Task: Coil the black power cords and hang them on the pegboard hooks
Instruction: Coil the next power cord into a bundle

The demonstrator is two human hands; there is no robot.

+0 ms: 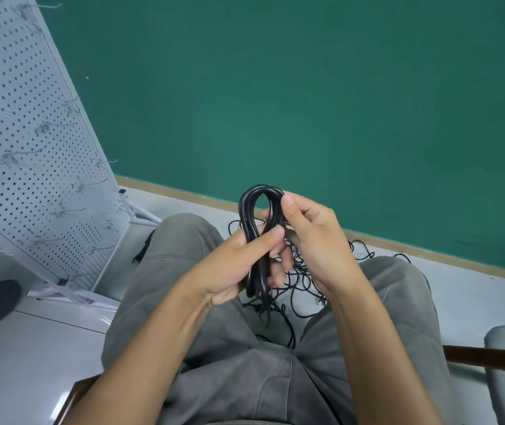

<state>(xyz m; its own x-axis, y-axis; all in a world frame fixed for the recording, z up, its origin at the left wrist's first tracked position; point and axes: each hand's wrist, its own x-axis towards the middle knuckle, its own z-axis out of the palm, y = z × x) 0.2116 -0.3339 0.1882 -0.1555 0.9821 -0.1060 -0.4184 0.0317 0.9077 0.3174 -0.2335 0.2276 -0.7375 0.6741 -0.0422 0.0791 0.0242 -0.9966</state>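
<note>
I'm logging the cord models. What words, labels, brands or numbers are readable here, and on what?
None can be read.
Coiled black cord, held by both hands: no legible marking.
Pegboard: only holes and hooks, no labels.
Loose cords on the floor: too thin and small to show print.

Bare forearms, no sleeves; loose grey-green trousers (220, 372) w/ seams.

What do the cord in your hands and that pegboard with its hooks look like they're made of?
Coiled cord: black rubber or plastic jacket, smooth and slightly glossy, judging by the highlights along the bend. Pegboard: probably white-painted sheet metal, evenly perforated. Hooks: thin bare metal wire, it seems.
</note>
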